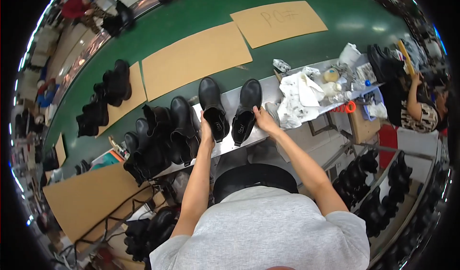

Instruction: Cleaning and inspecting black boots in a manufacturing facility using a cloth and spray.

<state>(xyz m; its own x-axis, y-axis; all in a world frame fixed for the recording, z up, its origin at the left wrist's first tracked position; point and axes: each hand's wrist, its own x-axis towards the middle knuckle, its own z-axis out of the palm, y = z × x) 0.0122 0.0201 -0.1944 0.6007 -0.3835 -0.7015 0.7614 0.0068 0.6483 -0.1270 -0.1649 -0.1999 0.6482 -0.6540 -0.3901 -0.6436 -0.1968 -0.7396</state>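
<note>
Two black ankle boots stand side by side on the metal shelf (229, 109), toes pointing away from me, open tops toward me. My left hand (206, 128) is closed on the outer side of the left boot (210, 96). Against the other boot's right side, my right hand (265, 119) grips the right boot (251, 95) near its upper. The fingers that reach round each boot are partly hidden. Just left of my left hand stand several more black boots (180, 112), close together.
Flat cardboard sheets (196, 59) lie on the green conveyor belt (182, 21), with more boots (116, 83) at the left. White cloths (299, 95), bottles and a red coiled hose (350, 107) sit to the right. Racks of boots (354, 174) stand lower right; a co-worker's arm (415, 97) is at the far right.
</note>
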